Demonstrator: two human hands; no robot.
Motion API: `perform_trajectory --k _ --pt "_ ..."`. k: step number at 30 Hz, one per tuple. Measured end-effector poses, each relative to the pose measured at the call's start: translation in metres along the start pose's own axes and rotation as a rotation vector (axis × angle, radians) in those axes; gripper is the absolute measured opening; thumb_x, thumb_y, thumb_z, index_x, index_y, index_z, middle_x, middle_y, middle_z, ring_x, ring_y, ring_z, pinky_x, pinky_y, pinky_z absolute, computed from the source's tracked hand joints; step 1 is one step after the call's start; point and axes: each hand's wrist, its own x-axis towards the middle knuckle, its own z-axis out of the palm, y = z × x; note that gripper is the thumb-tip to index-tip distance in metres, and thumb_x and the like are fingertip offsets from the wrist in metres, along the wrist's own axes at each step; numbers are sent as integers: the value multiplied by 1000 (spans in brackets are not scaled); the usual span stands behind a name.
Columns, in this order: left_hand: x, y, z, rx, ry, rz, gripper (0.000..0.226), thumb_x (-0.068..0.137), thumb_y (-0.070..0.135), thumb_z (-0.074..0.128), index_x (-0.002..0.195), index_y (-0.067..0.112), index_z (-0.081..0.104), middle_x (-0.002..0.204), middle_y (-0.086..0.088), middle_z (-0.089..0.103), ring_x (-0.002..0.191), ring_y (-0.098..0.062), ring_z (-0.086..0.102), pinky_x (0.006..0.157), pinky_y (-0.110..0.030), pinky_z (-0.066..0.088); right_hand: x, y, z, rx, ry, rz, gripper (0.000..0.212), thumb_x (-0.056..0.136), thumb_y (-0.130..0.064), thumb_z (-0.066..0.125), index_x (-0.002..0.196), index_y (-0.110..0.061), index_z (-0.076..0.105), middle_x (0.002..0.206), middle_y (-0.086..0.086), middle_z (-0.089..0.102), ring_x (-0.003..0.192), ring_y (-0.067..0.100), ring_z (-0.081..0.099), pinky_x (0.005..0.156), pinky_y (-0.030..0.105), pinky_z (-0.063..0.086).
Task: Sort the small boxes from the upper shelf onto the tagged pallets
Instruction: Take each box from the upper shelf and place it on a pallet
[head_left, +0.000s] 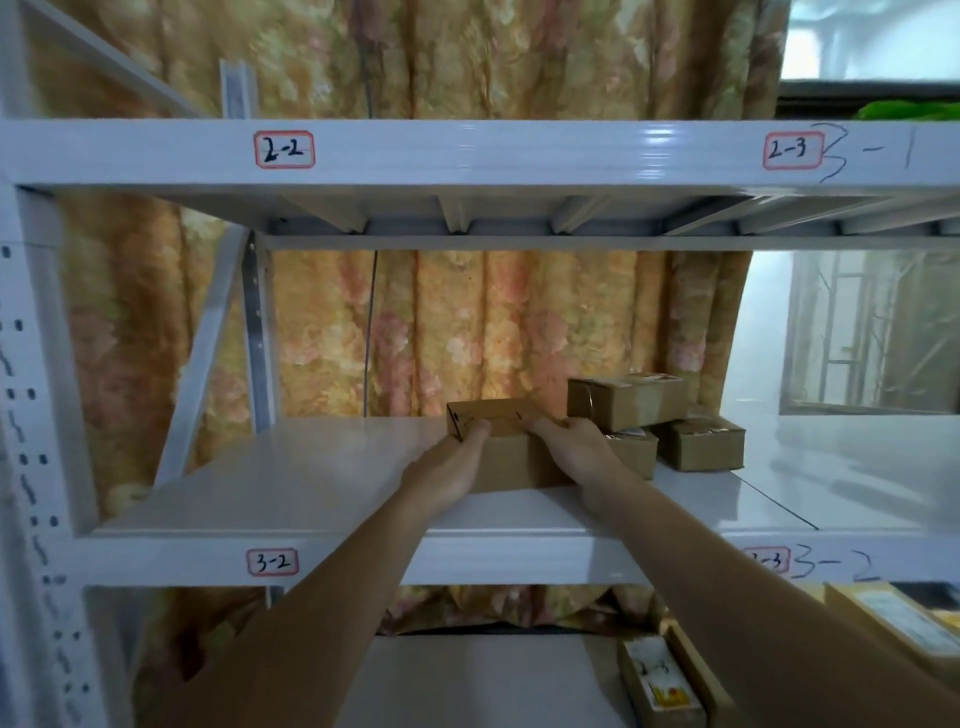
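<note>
Both hands curl round one cardboard box (514, 447): left hand (452, 462) on its left end, right hand (576, 447) on the top right, steadying both ends for a level lift. It sits on the shelf (311, 483), touching smaller boxes (628, 400).

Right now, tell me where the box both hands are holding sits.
In the head view, the box sits right of centre on the shelf tagged 3-2, gripped by the left hand and right hand, left of three smaller boxes.
</note>
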Motion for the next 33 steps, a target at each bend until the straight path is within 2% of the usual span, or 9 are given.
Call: perform_trajectory --k 4,6,8,11,15,21,25,30,33 --pt "-3 1 -1 -231 85 116 57 91 72 40 123 30 63 114 3 70 101 -18 67 94 -41 53 -7 -4 12 113 -5 -66 41 89 -43 71 124 -23 63 118 2 69 106 19 64 90 36 53" --pt "1 -1 -5 -426 164 136 44 93 59 52 124 30 61 117 2 71 103 -20 68 96 -44 55 -11 -9 17 166 -13 -117 36 93 -36 70 125 -24 59 120 5 70 102 17 66 87 32 58" --pt "2 -4 -11 -625 185 110 50 81 56 63 124 30 66 115 -1 74 102 -23 71 93 -46 58 -16 -15 20 136 2 -187 43 94 -32 72 132 -19 55 121 2 67 100 10 64 81 25 56" --pt "2 -6 -12 -816 177 119 64 72 53 77 130 30 64 116 0 76 102 -22 74 86 -46 61 -22 -16 18 153 32 -200 71 82 -39 82 141 -21 47 131 -2 59 113 15 62 100 38 53" --pt "-12 1 -2 -703 206 317 63 88 42 79 144 33 51 123 14 68 105 -3 69 87 -31 60 -35 -16 8 334 19 -119 94 74 -45 81 154 -24 37 134 0 62 116 21 65 106 46 52" --pt "-34 6 8 -533 273 597 65 95 40 71 154 29 45 142 13 61 128 -2 58 105 -36 53 -67 -5 -7 255 63 -206 73 87 -54 74 151 -39 42 129 -10 67 113 10 68 102 37 56" --pt "-50 7 23 -601 275 636 72 91 46 69 155 25 45 148 8 58 134 -8 56 108 -44 51 -91 0 -17 227 116 -272 60 96 -48 67 150 -35 45 126 -13 68 105 -1 69 84 18 58" --pt "-78 15 49 -637 247 678 63 96 35 69 153 20 47 146 5 60 135 -10 55 112 -44 48 -124 4 -43 196 167 -328 54 97 -46 66 147 -36 49 125 -17 68 111 1 67 97 25 56" --pt "-95 21 68 -656 194 641 69 92 43 70 153 23 47 146 4 59 134 -12 56 111 -46 49 -144 13 -65 165 172 -355 45 99 -43 64 141 -41 50 116 -25 70 109 -3 67 95 23 56"
